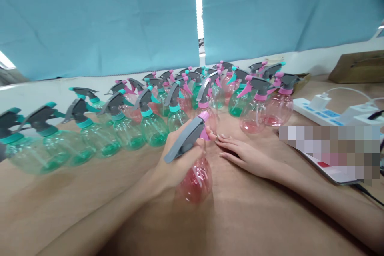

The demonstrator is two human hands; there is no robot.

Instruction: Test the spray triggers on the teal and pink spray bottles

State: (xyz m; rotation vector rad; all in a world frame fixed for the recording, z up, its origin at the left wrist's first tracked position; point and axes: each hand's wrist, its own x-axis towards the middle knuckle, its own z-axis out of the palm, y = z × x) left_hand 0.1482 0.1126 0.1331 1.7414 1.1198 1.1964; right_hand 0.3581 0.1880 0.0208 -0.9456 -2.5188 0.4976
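My left hand (172,170) is wrapped round the neck of a pink spray bottle (196,182), just under its grey and pink trigger head. The bottle's clear round body tilts slightly over the wooden table (240,216); I cannot tell whether its base touches. Flat on the tabletop lies my right hand (244,154), fingers stretched toward the bottle and holding nothing. Its fingertips are close to those of my left hand. Behind my hands stand a green spray bottle (154,128) and another pink spray bottle (210,116).
Several green spray bottles (100,138) line the left, with mixed pink and green ones behind. At right are a white power strip (318,114) with plugs, a flat device (333,172) partly blurred out, and a cardboard box (357,66). A blue curtain (120,20) hangs behind.
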